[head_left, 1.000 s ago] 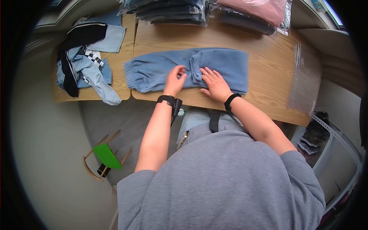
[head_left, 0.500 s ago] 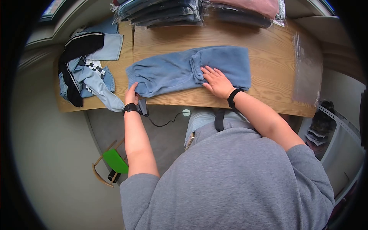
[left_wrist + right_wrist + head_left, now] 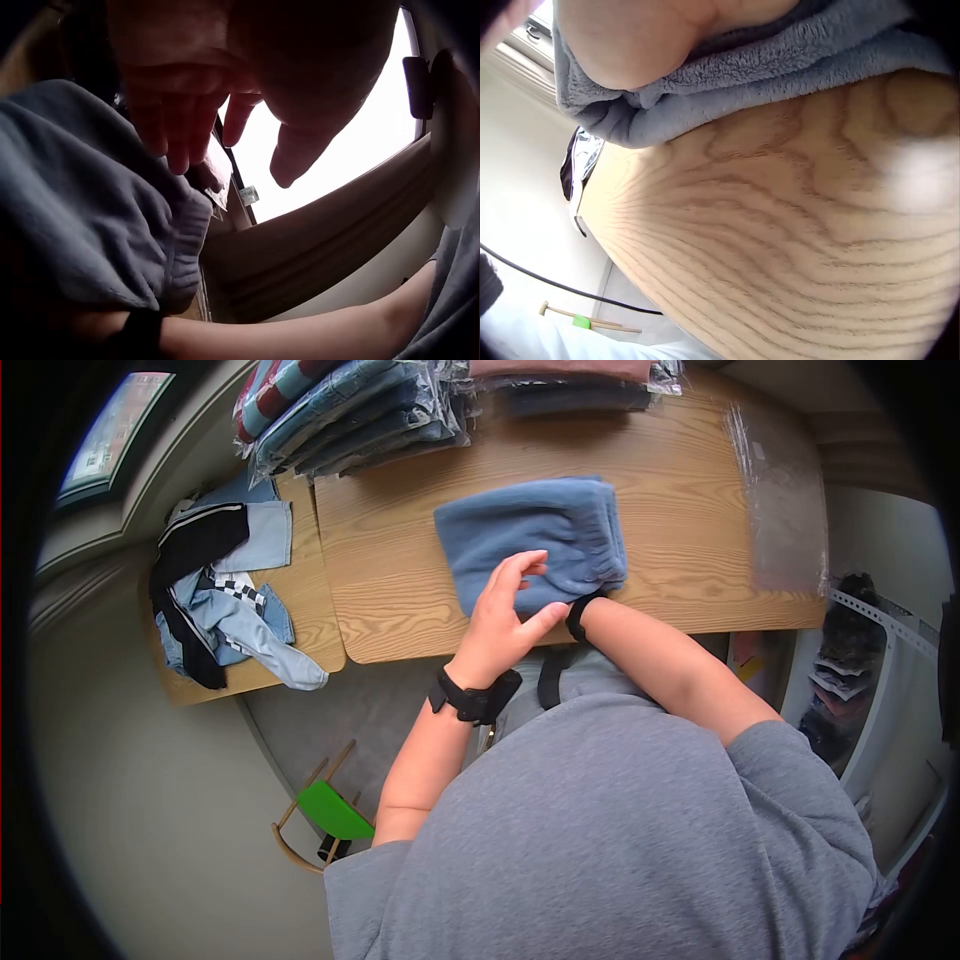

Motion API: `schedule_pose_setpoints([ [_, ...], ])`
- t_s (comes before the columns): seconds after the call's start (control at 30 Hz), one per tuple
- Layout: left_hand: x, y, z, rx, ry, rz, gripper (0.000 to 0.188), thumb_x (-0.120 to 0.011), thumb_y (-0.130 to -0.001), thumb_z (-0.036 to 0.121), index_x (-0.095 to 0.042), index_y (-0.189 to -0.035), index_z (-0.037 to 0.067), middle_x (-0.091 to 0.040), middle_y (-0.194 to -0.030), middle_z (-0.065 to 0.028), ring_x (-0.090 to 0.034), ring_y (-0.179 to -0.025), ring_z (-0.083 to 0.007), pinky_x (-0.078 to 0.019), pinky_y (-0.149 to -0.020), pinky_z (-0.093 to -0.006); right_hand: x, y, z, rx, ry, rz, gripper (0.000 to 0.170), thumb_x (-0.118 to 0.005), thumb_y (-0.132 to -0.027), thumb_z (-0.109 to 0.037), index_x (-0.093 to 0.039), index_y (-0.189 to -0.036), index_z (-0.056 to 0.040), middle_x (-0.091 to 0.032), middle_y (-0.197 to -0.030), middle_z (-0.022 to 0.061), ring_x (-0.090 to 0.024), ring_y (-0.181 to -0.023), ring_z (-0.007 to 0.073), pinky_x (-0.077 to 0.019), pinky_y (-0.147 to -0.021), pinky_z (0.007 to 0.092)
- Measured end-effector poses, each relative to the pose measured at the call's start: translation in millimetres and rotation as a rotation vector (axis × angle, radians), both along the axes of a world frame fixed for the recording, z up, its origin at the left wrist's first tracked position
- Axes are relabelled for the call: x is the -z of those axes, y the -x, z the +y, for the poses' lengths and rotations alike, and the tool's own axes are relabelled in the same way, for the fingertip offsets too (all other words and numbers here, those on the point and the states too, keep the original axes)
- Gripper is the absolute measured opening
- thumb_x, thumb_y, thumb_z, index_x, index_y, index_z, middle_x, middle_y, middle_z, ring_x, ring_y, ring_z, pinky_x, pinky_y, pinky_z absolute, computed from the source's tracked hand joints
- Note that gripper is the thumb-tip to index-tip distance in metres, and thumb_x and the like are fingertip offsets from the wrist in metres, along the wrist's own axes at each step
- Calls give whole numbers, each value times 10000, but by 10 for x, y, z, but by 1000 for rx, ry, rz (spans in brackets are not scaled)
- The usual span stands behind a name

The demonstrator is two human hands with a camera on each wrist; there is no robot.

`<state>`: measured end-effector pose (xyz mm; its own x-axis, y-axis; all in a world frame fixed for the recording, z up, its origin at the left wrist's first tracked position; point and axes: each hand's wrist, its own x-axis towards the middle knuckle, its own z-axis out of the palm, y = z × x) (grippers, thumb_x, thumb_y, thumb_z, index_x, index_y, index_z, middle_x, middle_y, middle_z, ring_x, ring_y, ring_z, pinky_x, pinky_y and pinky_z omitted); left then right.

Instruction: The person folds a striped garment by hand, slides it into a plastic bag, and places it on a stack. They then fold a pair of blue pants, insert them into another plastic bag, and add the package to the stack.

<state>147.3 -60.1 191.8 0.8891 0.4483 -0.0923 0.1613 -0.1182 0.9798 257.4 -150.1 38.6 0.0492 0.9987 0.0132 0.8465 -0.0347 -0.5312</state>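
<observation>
A blue plush garment point(image 3: 520, 525) lies folded into a compact bundle near the table's front edge, its gathered cuff point(image 3: 606, 535) on the right. Over its front part is the left hand point(image 3: 500, 618), fingers apart and loosely bent, holding nothing. In the left wrist view that hand point(image 3: 225, 67) hangs above and beside the garment point(image 3: 82, 195). The right wrist reaches the bundle's front edge. Only the base of the right hand point(image 3: 630, 41) shows in the right wrist view, against the garment's fleecy layers point(image 3: 742, 82); its fingers are hidden.
Bagged folded clothes point(image 3: 360, 415) and a pink bagged stack point(image 3: 560, 370) stand at the table's back. Loose denim and black clothes point(image 3: 215, 595) lie on the left table part. Clear plastic bags point(image 3: 785, 510) lie at the right edge. A green chair point(image 3: 335, 810) stands on the floor.
The garment's long left part now lies folded over to the right, with the cuff at the right. The left hand has come from the far left to the bundle; the right hand's fingers have become hidden.
</observation>
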Motion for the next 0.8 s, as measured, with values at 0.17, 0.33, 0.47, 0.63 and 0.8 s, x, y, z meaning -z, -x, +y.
schedule_pose_setpoints([
  [0.17,443,527,354,-14,-465,236,608,-654,-727,47,-450,-1299,77,-493,-1313,-127,-450,-1232,-286,-347,-1024,-393,80,6,-147,23,-38,66,335,-506,-890,-298,-547,-1147,-87,-499,-1285,102,-463,-1169,282,-376,-969,392],
  [0.33,691,608,263,159,-675,393,747,-662,-694,29,-382,-1373,162,-291,-1466,-113,-253,-1365,-313,-271,-1075,-461,51,19,-221,40,-78,108,310,-543,-861,-297,-581,-1104,-109,-570,-1201,120,-542,-1074,299,-446,-897,380],
  [0.47,1053,599,215,185,-866,393,835,-700,-646,10,-382,-1382,242,-240,-1501,-85,-238,-1376,-310,-256,-1079,-500,-473,-580,-677,117,266,291,322,-611,-814,-320,-609,-1029,-81,-617,-1048,172,-587,-952,318,-490,-792,374],
  [0.63,1248,522,192,153,-956,300,873,-718,-590,-18,-414,-1363,249,-280,-1488,-65,-269,-1368,-277,-259,-1073,-507,-579,-913,-625,869,244,294,518,-659,-804,-374,-556,-1111,30,-620,-992,196,-597,-938,290,-485,-804,351],
  [0.8,1118,381,176,327,-1092,293,778,-656,-646,2,-439,-1347,262,-311,-1474,-55,-283,-1361,-263,-257,-1067,-521,-397,-920,-392,992,117,991,725,-753,-737,-341,-450,-1198,129,-605,-1033,171,-589,-939,204,-482,-817,306],
])
